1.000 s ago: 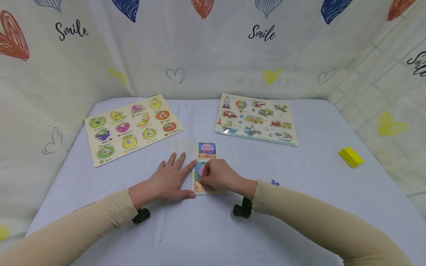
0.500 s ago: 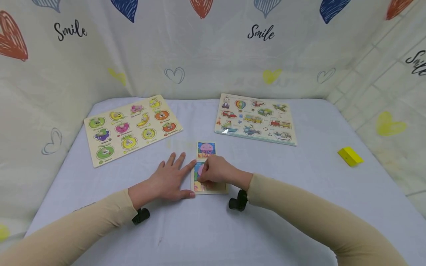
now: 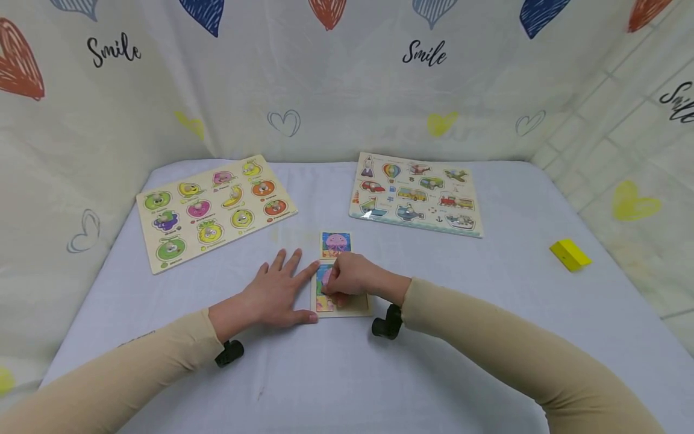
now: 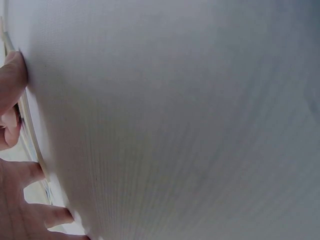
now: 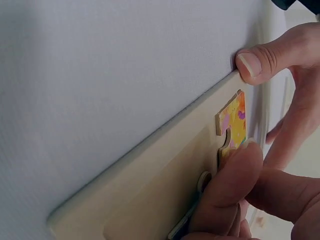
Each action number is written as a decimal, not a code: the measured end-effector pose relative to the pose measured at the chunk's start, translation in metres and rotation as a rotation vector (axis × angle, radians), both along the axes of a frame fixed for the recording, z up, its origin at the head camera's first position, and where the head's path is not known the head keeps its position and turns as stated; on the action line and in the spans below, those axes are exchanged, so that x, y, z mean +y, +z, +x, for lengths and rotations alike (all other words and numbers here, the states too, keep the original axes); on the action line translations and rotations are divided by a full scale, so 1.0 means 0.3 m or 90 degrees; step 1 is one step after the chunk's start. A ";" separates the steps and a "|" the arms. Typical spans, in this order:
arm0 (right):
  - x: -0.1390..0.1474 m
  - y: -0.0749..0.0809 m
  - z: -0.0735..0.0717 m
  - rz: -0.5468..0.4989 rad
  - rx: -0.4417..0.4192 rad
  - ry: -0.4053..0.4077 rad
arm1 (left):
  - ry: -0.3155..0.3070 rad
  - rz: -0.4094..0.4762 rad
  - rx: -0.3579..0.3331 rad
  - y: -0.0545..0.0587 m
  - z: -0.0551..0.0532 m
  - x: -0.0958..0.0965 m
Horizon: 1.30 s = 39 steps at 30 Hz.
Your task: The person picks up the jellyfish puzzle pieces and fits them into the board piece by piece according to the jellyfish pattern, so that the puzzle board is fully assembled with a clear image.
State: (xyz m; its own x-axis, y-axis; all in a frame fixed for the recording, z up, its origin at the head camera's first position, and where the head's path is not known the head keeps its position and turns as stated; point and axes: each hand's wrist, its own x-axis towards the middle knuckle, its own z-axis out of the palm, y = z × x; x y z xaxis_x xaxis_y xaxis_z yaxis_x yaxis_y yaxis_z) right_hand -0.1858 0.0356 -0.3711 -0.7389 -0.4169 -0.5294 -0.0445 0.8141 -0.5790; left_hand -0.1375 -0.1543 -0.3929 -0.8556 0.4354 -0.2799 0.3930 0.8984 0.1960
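A small wooden puzzle board (image 3: 355, 308) lies flat in front of me, partly filled with pieces. My left hand (image 3: 268, 299) is spread on the table, its thumb and index fingertip touching the board's left edge. My right hand (image 3: 355, 278) is over the board with fingers curled, pinching a puzzle piece (image 5: 181, 224) whose blue edge shows beneath the fingers in the right wrist view; most of it is hidden. Beside those fingertips sits a yellow-orange corner piece (image 5: 235, 116). Directly beyond the board is a pink jellyfish picture (image 3: 336, 243).
A fruit puzzle board (image 3: 217, 211) stands at the back left and a vehicle puzzle board (image 3: 416, 194) at the back right. To the far right lies a yellow block (image 3: 570, 255). Patterned cloth hangs behind the table.
My right hand has shifted slightly away from me and its forearm has swung a little forward and left, covering a blue piece seen earlier by the sleeve. The left hand stays put.
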 end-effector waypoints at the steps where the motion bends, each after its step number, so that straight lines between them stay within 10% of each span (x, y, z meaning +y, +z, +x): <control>1: 0.000 -0.002 0.000 -0.001 0.001 -0.003 | -0.001 0.000 0.000 0.000 0.000 0.001; 39: -0.011 -0.005 0.014 0.035 0.078 0.061 | -0.002 -0.006 0.010 0.005 0.004 0.001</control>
State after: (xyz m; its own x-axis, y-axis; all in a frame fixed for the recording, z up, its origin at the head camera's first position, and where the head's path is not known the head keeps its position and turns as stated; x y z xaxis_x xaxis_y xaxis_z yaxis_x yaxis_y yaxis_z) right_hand -0.1815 0.0324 -0.3726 -0.7577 -0.4611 -0.4618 -0.1905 0.8331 -0.5192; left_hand -0.1362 -0.1540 -0.3915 -0.8588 0.4352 -0.2702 0.3985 0.8991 0.1813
